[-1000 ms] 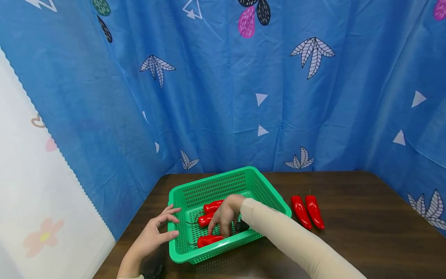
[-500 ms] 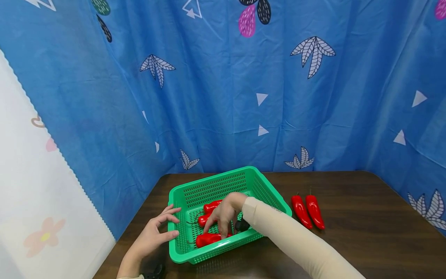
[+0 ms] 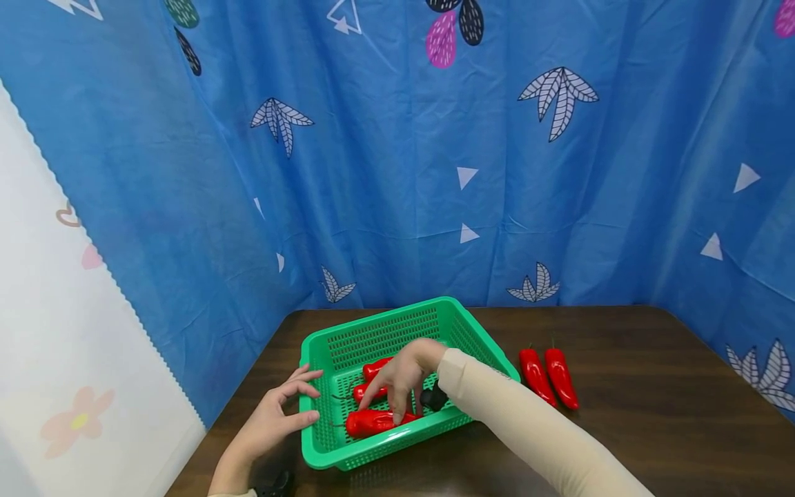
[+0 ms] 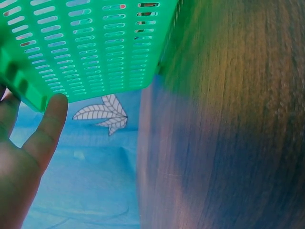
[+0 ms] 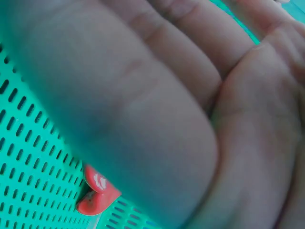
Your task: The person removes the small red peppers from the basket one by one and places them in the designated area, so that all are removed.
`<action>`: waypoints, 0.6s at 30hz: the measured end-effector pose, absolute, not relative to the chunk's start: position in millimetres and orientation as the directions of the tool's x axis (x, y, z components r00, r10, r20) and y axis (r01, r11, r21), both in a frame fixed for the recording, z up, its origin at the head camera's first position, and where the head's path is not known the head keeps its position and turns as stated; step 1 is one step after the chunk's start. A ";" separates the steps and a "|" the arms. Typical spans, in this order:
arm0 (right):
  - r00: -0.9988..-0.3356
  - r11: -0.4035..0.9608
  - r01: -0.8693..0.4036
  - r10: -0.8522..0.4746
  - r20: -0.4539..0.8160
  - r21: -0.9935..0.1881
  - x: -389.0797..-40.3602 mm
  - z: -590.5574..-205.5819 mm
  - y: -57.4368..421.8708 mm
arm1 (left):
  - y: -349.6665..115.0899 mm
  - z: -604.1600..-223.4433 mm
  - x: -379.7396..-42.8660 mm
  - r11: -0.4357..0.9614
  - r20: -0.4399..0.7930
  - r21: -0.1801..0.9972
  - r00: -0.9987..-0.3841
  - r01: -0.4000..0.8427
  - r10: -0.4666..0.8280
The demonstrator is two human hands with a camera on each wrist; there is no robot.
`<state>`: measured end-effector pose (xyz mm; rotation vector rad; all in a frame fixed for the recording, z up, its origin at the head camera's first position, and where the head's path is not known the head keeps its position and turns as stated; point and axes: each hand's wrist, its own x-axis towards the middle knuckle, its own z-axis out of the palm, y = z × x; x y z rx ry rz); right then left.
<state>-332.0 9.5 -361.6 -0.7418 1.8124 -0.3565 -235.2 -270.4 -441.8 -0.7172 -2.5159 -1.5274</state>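
A green plastic basket (image 3: 323,458) with slotted walls holds several glossy red chili peppers. My right hand (image 3: 405,376) reaches inside it, its thumb and fingers pinching the chili pepper (image 3: 366,422) nearest the front wall. Behind that one lie another red chili pepper (image 3: 369,392) and a farther red chili pepper (image 3: 375,368), both partly covered by the hand. My left hand (image 3: 270,417) rests on the basket's left rim with relaxed, spread fingers; its thumb (image 4: 55,112) touches the rim in the left wrist view. Red pepper tips (image 5: 99,194) show beyond the blurred fingers in the right wrist view.
Two more red chili peppers, a left one (image 3: 535,376) and a right one (image 3: 562,377), lie side by side on the dark wooden table (image 3: 658,400), right of the basket. A blue patterned curtain (image 3: 397,172) hangs behind the table.
The front chili pepper has shifted slightly left and up under my right hand, whose thumb and fingers have come around it. The left hand and the basket stay in place.
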 end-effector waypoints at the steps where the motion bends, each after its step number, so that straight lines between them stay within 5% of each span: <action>1: -0.220 0.759 -0.310 -0.643 -0.733 -0.573 -332.1 -361.2 10.8 | -270.3 -442.0 -235.4 0.381 0.332 0.808 -0.882 0.449 0.335; 18: -0.336 0.675 -0.255 -0.733 -0.591 -0.692 -330.1 -344.9 36.5 | -269.9 -441.5 -235.0 0.379 0.333 0.808 -0.880 0.452 0.338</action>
